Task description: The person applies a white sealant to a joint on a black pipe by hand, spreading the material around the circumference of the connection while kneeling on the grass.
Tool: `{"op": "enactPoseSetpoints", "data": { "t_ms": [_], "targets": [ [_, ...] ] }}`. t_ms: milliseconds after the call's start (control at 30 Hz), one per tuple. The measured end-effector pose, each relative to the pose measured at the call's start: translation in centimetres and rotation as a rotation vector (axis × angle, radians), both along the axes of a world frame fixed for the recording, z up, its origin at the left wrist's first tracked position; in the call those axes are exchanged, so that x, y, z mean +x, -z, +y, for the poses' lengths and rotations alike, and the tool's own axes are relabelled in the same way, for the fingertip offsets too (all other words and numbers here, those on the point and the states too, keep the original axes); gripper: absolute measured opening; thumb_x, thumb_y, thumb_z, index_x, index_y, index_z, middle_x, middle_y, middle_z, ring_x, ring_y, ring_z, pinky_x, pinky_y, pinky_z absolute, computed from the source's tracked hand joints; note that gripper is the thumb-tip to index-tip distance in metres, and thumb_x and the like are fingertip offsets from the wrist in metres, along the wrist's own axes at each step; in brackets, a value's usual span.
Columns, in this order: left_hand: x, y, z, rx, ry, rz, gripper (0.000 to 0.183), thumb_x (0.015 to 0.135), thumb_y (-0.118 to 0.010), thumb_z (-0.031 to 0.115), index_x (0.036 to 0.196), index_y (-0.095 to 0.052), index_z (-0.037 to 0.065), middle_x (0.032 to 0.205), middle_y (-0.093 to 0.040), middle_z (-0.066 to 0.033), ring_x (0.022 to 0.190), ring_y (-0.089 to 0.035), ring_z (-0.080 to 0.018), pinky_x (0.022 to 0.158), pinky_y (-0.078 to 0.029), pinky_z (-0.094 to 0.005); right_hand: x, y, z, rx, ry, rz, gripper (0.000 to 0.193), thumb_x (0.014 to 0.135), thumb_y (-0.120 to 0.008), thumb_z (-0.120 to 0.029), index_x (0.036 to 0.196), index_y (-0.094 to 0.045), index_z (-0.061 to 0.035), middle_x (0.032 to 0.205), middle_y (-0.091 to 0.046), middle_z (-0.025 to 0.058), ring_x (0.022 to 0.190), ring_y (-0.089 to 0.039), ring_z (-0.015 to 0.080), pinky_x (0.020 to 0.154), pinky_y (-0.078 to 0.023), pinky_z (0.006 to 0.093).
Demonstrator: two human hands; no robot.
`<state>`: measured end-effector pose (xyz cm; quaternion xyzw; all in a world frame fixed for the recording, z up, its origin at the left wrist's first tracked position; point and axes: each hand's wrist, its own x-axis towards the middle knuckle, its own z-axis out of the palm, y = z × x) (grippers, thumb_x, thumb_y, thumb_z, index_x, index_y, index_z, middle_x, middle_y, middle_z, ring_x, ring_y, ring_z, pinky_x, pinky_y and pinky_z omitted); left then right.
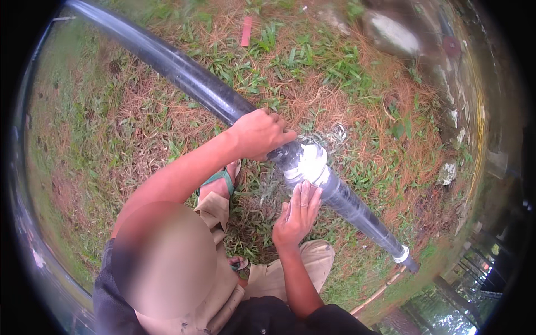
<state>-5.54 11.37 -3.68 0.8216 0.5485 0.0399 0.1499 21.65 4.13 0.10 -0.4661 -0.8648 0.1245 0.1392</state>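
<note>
A long black pipe (190,78) runs slantwise from the upper left to the lower right above the grass. My left hand (259,134) is closed over its upper side, just left of a joint thickly smeared with white paste (310,164). Beyond that joint the pipe continues as a grey-black length (357,209), ending near a white ring (401,254). Against the near side of the pasted joint lies my right hand (298,215), its fingers stretched out, close together and whitened at the tips. The fingertips touch the paste; I see no tool in this hand.
Grass and dry brown needles (357,106) cover the ground. A red strip (246,31) lies at the top, and pale rocks (393,33) stand at the upper right beside a yellow line (480,128). Below the pipe are a sandalled foot (220,181) and tan trousers (315,259).
</note>
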Motion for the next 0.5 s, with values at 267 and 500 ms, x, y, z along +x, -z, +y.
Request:
{"op": "enactPoseSetpoints", "data": {
  "t_ms": [267,500],
  "targets": [
    [-0.2,0.8,-0.3,0.037,-0.018,-0.02,0.078,0.075,-0.091,0.033,0.146,-0.061,0.019,0.108,-0.071,-0.0098,0.1,-0.075,-0.0319,0.086,-0.06,-0.0459,-0.8,-0.2,1.0,0.023,0.078,0.029,0.051,0.109,-0.059,-0.017,0.157,-0.061,0.0008,0.165,-0.057,0.0217,0.158,-0.044,0.0513,0.129,-0.03,0.0657],
    [0.3,0.4,-0.5,-0.038,-0.026,-0.061,0.074,0.069,-0.098,0.036,0.131,-0.064,0.015,0.106,-0.074,-0.0091,0.104,-0.077,-0.0289,0.085,-0.06,-0.0451,-2.4,-1.5,5.7,-0.071,0.08,-0.13,0.052,0.114,-0.051,-0.019,0.162,-0.055,0.0014,0.172,-0.051,0.0203,0.166,-0.034,0.0449,0.134,-0.02,0.0639]
  ]
}}
